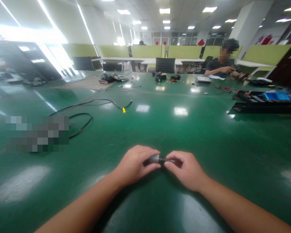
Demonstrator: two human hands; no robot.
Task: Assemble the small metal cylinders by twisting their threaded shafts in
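Note:
Both of my hands rest low on a green table (208, 136), close to me. My left hand (134, 165) and my right hand (188, 170) meet at a small dark part with a clear grey end (157, 159), each pinching one end of it. Fingers hide most of the part, so its shape is unclear. It sits just above or on the tabletop.
A black cable (87, 110) with a yellow tag (123, 110) loops at the left. Black trays (264, 103) sit at the right. A seated person (223, 66) works at the far side, among small tools and parts (160, 77). Chairs and green partitions stand behind.

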